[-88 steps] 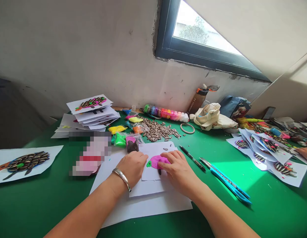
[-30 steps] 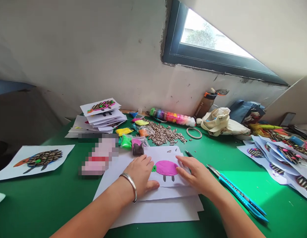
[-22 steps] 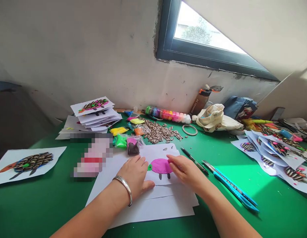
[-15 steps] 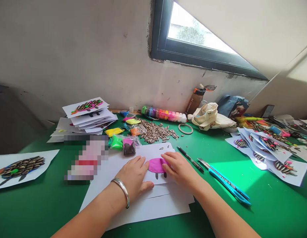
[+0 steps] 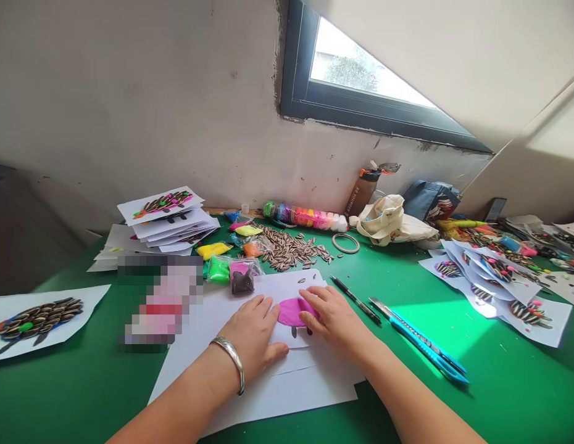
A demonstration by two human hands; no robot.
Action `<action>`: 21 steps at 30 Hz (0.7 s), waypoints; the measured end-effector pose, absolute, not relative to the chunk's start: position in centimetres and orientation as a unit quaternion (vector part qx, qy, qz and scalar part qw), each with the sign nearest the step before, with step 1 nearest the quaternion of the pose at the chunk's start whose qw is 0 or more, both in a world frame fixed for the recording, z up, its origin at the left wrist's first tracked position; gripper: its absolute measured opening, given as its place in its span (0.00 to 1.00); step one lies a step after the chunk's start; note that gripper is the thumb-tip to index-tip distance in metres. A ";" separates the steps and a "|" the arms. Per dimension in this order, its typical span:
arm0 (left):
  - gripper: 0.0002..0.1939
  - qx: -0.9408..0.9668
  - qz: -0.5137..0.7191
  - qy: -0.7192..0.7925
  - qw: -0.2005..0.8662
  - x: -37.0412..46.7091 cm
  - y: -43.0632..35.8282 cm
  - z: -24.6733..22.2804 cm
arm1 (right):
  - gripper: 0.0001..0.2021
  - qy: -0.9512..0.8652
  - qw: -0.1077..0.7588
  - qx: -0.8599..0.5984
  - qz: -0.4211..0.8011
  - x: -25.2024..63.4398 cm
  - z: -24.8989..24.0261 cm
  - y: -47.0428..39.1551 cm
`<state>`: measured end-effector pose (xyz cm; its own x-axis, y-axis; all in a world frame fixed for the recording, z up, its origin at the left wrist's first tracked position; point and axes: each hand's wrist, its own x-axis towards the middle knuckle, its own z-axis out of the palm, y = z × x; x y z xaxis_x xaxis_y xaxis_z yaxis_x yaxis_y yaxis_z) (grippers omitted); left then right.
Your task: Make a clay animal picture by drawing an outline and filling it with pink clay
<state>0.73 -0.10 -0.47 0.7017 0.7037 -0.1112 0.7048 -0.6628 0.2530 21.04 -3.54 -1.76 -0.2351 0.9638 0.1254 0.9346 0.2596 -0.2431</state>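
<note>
Left hand (image 5: 253, 330) lies flat on the paper (image 5: 287, 376), fingers spread and gripping nothing, just beside the pink clay (image 5: 289, 310). Right hand (image 5: 336, 317) presses on the clay's right side, fingers extended and flat, nothing held. The clay sits on the paper mid-counter (image 5: 74, 382), two dark legs under it. Behind it lie seeds (image 5: 291, 250) and clay bags (image 5: 231, 268); a pen (image 5: 356, 299) and blue knife (image 5: 421, 339) lie to the right

Table (image 5: 83, 382) covered in matt green felt-like cloth; sheets (image 5: 287, 388) are plain white matt paper, pink clay (image 5: 289, 310) soft, smooth, matt. Bracelet (image 5: 231, 361) shiny metal, cutter (image 5: 426, 345) glossy blue plastic, tote bag (image 5: 389, 222) cream cloth, wall (image 5: 152, 111) rough plaster.
</note>
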 end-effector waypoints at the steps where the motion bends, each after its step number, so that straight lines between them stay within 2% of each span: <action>1: 0.32 0.912 0.000 0.387 0.140 0.8 -0.1 -0.5 | 0.12 -0.784 0.126 -0.605 0.058 21.0 -1.8 -3.6; 15: 0.31 0.914 -0.015 0.385 0.128 0.8 -0.1 -0.3 | 0.12 -0.786 0.099 -0.609 0.045 20.8 -1.7 -3.8; 19: 0.32 0.915 -0.013 0.381 0.129 0.8 0.0 -0.4 | 0.17 -0.783 0.097 -0.614 0.026 20.1 -1.6 -3.7; 21: 0.32 0.916 -0.010 0.380 0.129 0.8 0.1 -0.5 | 0.16 -0.786 0.088 -0.612 0.023 19.8 -1.6 -3.6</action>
<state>0.79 0.11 -0.53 0.7108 0.6939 -0.1155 0.6988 -0.6778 0.2286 19.84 -3.58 -1.55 -0.2351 0.9657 0.1101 0.9578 0.2495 -0.1427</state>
